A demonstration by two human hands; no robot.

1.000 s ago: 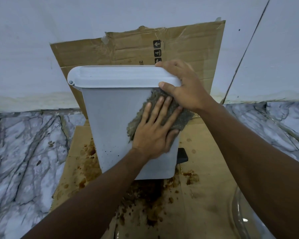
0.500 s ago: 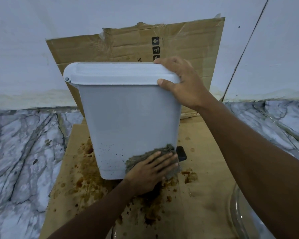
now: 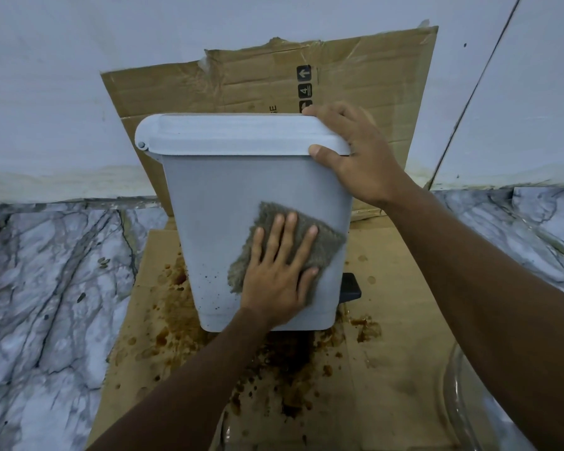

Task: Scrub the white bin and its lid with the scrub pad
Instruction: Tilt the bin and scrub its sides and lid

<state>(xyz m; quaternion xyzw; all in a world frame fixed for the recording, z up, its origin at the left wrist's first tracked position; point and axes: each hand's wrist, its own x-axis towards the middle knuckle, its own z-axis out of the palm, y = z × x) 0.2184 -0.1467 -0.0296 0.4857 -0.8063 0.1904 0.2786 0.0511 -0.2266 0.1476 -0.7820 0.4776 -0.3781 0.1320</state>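
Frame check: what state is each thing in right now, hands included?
white bin, standing on the floor cardboard, dark specks low on its front.
lid, closed.
scrub pad, pressed flat on the bin's front.
left hand, flat on the pad, fingers straight.
right hand, gripping the lid's right corner.
floor cardboard, stained with brown splashes.

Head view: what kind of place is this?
Probably a home corner set up for cleaning: marble-patterned surface, plain white wall, stained cardboard under the bin.
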